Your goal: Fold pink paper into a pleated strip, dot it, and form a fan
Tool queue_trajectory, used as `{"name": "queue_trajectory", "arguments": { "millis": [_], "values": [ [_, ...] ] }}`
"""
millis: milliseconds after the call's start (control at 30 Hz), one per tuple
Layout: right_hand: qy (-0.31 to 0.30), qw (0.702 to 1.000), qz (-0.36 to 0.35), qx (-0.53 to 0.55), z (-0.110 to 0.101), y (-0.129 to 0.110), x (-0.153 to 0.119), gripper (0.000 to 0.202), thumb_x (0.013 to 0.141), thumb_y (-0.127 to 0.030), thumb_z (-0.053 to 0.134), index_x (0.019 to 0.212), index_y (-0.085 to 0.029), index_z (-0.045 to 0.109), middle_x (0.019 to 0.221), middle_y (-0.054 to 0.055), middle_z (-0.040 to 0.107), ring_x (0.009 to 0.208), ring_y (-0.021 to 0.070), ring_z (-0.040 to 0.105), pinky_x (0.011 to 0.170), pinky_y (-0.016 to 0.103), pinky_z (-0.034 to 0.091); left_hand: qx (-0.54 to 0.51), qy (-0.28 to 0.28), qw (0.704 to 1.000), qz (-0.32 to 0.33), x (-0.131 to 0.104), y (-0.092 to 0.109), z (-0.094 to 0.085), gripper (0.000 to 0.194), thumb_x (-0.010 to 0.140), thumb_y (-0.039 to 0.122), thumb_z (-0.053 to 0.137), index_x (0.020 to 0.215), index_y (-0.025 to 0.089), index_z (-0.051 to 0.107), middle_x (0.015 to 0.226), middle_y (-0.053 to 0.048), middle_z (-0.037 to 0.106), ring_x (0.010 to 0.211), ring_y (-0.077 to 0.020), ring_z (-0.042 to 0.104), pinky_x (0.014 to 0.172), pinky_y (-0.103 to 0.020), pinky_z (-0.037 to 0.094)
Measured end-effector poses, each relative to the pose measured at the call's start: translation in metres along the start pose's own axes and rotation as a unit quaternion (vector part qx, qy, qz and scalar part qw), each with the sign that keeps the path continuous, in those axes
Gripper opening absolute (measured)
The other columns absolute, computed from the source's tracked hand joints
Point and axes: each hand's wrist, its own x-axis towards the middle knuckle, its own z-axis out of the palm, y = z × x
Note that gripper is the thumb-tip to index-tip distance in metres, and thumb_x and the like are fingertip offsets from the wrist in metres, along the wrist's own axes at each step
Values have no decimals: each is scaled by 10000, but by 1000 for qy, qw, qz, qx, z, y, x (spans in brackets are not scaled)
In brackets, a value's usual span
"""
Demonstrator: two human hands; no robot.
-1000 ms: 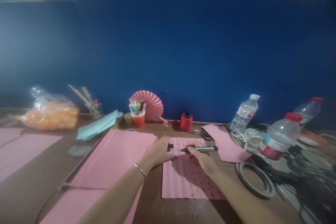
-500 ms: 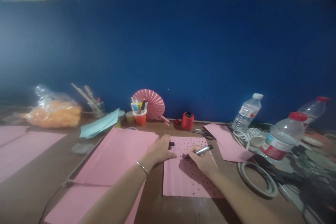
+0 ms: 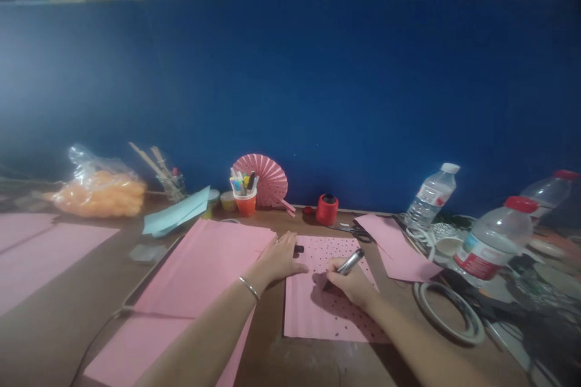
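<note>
My right hand [image 3: 351, 283] is closed around a silver-and-black marker [image 3: 350, 262], its tip down at a pink sheet [image 3: 302, 314] covered with small dark dots. My left hand [image 3: 281, 257], with a bangle at the wrist, rests across the sheet's upper left edge, thumb stretched onto the paper. A black marker cap [image 3: 298, 249] sticks out beside its index finger, seemingly tucked in that hand; its other end is hidden. To the left, a stack of plain pink paper [image 3: 195, 266] lies partly under my left forearm.
At the back stand a cup of markers [image 3: 246, 202], a pleated pink fan [image 3: 267, 178] and a red ink bottle [image 3: 327, 210]. Scissors [image 3: 358, 233], a cut pink sheet [image 3: 399, 251], a tape roll [image 3: 449, 314] and plastic bottles [image 3: 494, 242] fill the right. A bag of orange pieces [image 3: 100, 193] sits left.
My right hand has brought the marker slightly lower on the dotted sheet, and the marker stands a bit steeper. My left hand keeps its place on the paper. The whole view has shifted slightly.
</note>
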Motion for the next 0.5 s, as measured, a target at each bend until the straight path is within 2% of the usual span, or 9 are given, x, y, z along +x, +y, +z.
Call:
{"name": "queue_trajectory", "arguments": {
  "millis": [133,267,333,433,500],
  "values": [
    [16,1000,7,0,-1,-1,1,161,632,-177,465,485,-182,401,461,-55,361,464,97,352,456,216,284,3,-5,1000,-1,0,-1,1,876,592,598,555,1273,107,302,1337,-168,324,1237,-293,272,984,-363,229],
    [61,997,-25,-30,-2,-3,2,178,656,-184,446,493,-184,376,487,-51,362,500,102,360,488,218,292,-1,3,1000,4,0,-1,1,829,597,587,559,1250,128,337,1304,-154,377,1202,-295,328,958,-365,266],
    [60,997,-25,-45,-2,-3,2,192,652,-184,450,486,-188,354,470,-55,336,482,98,337,470,217,270,1,5,1000,6,0,-2,2,834,596,584,563,1254,125,333,1310,-153,370,1206,-292,324,963,-365,261],
    [58,998,-18,-10,-3,-2,2,199,653,-199,462,483,-187,359,470,-52,346,479,98,347,468,216,279,5,2,1000,3,1,-3,3,888,595,596,558,1283,98,296,1337,-163,330,1226,-291,291,978,-364,241],
    [21,999,-25,34,-5,-1,1,182,656,-229,486,498,-180,411,489,-39,406,496,106,388,484,219,308,10,-2,1000,1,2,-4,4,912,597,606,550,1293,81,282,1342,-169,319,1235,-295,274,987,-366,227]
  ]
}}
